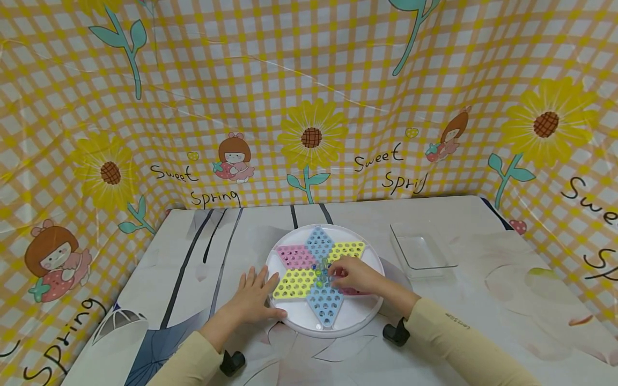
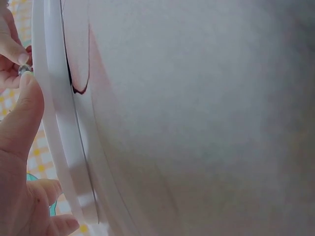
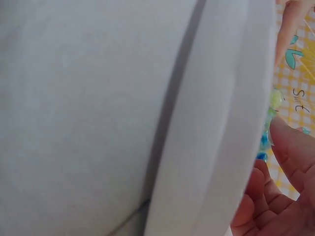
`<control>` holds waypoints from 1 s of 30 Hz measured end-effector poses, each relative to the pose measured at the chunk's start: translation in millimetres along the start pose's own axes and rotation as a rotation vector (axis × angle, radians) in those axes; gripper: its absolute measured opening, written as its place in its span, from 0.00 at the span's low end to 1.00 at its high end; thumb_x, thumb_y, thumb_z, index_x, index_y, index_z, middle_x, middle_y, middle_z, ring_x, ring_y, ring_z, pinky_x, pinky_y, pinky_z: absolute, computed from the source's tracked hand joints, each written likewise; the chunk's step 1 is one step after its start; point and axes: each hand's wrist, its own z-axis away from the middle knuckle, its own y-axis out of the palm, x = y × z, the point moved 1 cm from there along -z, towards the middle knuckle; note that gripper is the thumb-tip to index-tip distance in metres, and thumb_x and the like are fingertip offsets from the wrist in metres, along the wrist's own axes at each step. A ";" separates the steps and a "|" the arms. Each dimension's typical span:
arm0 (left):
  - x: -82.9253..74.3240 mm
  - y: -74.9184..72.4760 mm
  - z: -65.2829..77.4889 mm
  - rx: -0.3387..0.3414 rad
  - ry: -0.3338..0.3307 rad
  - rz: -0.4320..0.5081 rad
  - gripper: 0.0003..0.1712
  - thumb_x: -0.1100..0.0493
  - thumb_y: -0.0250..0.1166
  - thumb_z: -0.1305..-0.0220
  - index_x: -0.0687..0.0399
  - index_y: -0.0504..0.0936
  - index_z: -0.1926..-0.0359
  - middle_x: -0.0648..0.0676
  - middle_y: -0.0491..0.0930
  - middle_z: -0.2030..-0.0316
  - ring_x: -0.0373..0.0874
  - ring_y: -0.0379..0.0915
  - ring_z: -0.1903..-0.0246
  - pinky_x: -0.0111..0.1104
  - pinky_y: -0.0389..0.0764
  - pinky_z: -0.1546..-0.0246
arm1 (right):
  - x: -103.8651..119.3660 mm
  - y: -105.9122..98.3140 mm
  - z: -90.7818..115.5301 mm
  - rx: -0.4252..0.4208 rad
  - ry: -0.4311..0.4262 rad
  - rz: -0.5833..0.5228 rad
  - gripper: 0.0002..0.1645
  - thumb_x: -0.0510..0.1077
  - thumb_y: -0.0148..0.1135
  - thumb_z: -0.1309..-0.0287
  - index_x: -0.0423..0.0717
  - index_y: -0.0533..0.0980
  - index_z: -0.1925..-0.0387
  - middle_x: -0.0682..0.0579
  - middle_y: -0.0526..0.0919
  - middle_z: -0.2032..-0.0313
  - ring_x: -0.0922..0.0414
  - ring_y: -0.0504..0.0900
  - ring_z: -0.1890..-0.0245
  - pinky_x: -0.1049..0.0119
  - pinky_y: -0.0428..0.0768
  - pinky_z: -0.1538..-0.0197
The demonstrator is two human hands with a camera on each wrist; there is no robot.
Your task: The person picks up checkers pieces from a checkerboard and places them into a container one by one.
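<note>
A round white Chinese checkers board with a pink, yellow and blue six-pointed star lies on the table. Several glass marbles cluster at its middle, also seen as green and blue marbles beyond the rim in the right wrist view. My right hand is over the centre right of the star, thumb and fingers bent together. Between its fingertips a clear marble shows in the left wrist view, partly hidden. With fingers spread, my left hand rests at the board's left rim.
A clear rectangular tray stands to the right of the board. Behind the table hangs a yellow checked cloth with sunflowers, which also lines both sides. The table cover is pale with a printed pattern.
</note>
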 end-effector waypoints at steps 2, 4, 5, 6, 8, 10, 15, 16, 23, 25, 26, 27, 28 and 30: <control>0.2 0.0 0.2 -0.001 0.001 0.002 0.54 0.31 0.60 0.51 0.57 0.55 0.31 0.67 0.45 0.31 0.69 0.33 0.33 0.58 0.40 0.37 | 1.0 -1.7 0.2 0.004 0.003 -0.018 0.08 0.39 0.66 0.51 0.46 0.79 0.65 0.57 0.75 0.70 0.61 0.70 0.68 0.71 0.72 0.64; -0.1 -0.3 0.7 -0.002 0.000 0.009 0.54 0.31 0.61 0.51 0.59 0.55 0.32 0.67 0.45 0.31 0.69 0.33 0.33 0.58 0.40 0.37 | 1.6 -4.0 0.3 0.012 0.005 -0.025 0.07 0.39 0.66 0.51 0.46 0.79 0.66 0.56 0.76 0.70 0.60 0.71 0.68 0.71 0.72 0.64; -0.2 -0.5 1.0 -0.003 -0.001 0.013 0.55 0.31 0.61 0.51 0.60 0.55 0.32 0.67 0.45 0.31 0.69 0.33 0.33 0.58 0.40 0.37 | 2.0 -5.5 0.3 0.014 0.003 -0.023 0.07 0.39 0.66 0.51 0.47 0.79 0.67 0.56 0.76 0.70 0.60 0.71 0.68 0.71 0.72 0.64; -0.3 -0.7 1.3 -0.004 -0.002 0.015 0.55 0.31 0.61 0.51 0.60 0.55 0.32 0.67 0.45 0.31 0.69 0.34 0.33 0.58 0.40 0.37 | 2.7 -7.4 0.3 0.013 0.002 -0.021 0.07 0.39 0.66 0.51 0.47 0.79 0.67 0.56 0.76 0.70 0.60 0.71 0.69 0.70 0.72 0.64; -0.4 -1.2 1.8 -0.004 -0.003 0.021 0.55 0.32 0.61 0.51 0.61 0.54 0.32 0.67 0.44 0.31 0.69 0.34 0.33 0.58 0.40 0.37 | 2.9 -11.1 -0.1 0.009 -0.008 -0.004 0.07 0.40 0.66 0.51 0.47 0.79 0.67 0.56 0.76 0.70 0.60 0.71 0.69 0.70 0.73 0.65; 0.0 -1.3 1.9 -0.003 -0.002 0.030 0.55 0.32 0.61 0.51 0.61 0.54 0.32 0.67 0.44 0.31 0.69 0.33 0.34 0.58 0.40 0.37 | 2.0 -15.4 -0.8 0.003 -0.039 0.012 0.07 0.40 0.66 0.51 0.46 0.79 0.67 0.56 0.76 0.70 0.60 0.71 0.69 0.70 0.73 0.65; 2.2 1.7 1.1 0.008 -0.002 0.040 0.54 0.32 0.60 0.49 0.58 0.53 0.31 0.67 0.42 0.31 0.70 0.32 0.34 0.58 0.40 0.37 | 2.3 -27.2 -1.2 -0.010 -0.071 0.039 0.08 0.38 0.65 0.50 0.43 0.78 0.66 0.54 0.76 0.70 0.60 0.71 0.69 0.70 0.74 0.66; 2.7 2.4 1.0 0.010 -0.004 0.042 0.54 0.32 0.60 0.49 0.58 0.53 0.31 0.67 0.41 0.31 0.69 0.32 0.34 0.58 0.39 0.37 | 2.4 -29.5 -1.0 -0.013 -0.070 0.043 0.08 0.38 0.65 0.50 0.43 0.78 0.66 0.54 0.76 0.70 0.60 0.71 0.70 0.70 0.73 0.66; 5.5 6.2 -0.1 0.015 -0.012 0.057 0.55 0.31 0.59 0.50 0.58 0.52 0.31 0.66 0.40 0.30 0.69 0.31 0.33 0.58 0.39 0.36 | 2.7 -45.3 -0.5 -0.014 -0.089 0.087 0.08 0.38 0.65 0.50 0.42 0.77 0.66 0.53 0.76 0.71 0.60 0.70 0.71 0.70 0.72 0.69; 5.4 6.2 -0.4 0.016 -0.012 0.055 0.55 0.30 0.59 0.50 0.57 0.51 0.30 0.66 0.40 0.30 0.69 0.31 0.33 0.57 0.39 0.36 | 2.6 -50.4 -0.1 -0.015 -0.095 0.089 0.08 0.38 0.65 0.50 0.41 0.77 0.66 0.53 0.76 0.71 0.59 0.70 0.71 0.70 0.72 0.69; 5.2 6.0 -0.5 0.016 -0.011 0.056 0.56 0.31 0.59 0.50 0.57 0.51 0.30 0.66 0.40 0.30 0.69 0.30 0.33 0.57 0.39 0.36 | 2.6 -53.1 0.2 -0.019 -0.100 0.093 0.08 0.38 0.64 0.50 0.41 0.77 0.66 0.53 0.76 0.72 0.59 0.70 0.71 0.70 0.72 0.69; 4.9 5.8 -0.6 0.015 -0.008 0.056 0.55 0.31 0.59 0.50 0.58 0.51 0.30 0.66 0.40 0.31 0.69 0.31 0.33 0.58 0.39 0.36 | 2.4 -55.8 0.3 -0.021 -0.103 0.095 0.08 0.38 0.64 0.49 0.41 0.77 0.65 0.53 0.76 0.72 0.59 0.70 0.71 0.70 0.72 0.69; 4.7 5.7 -0.8 0.015 -0.007 0.055 0.56 0.31 0.60 0.50 0.58 0.51 0.30 0.66 0.41 0.31 0.69 0.31 0.33 0.58 0.39 0.36 | 1.9 -58.5 0.4 -0.026 -0.105 0.099 0.08 0.37 0.64 0.49 0.41 0.77 0.65 0.53 0.76 0.72 0.59 0.70 0.71 0.70 0.72 0.69; 3.8 5.2 -1.1 0.018 -0.010 0.056 0.56 0.31 0.60 0.50 0.59 0.51 0.30 0.66 0.40 0.30 0.69 0.31 0.33 0.58 0.39 0.37 | 0.8 -64.4 0.6 -0.033 -0.109 0.105 0.08 0.37 0.63 0.49 0.40 0.77 0.65 0.53 0.76 0.72 0.59 0.71 0.72 0.69 0.72 0.69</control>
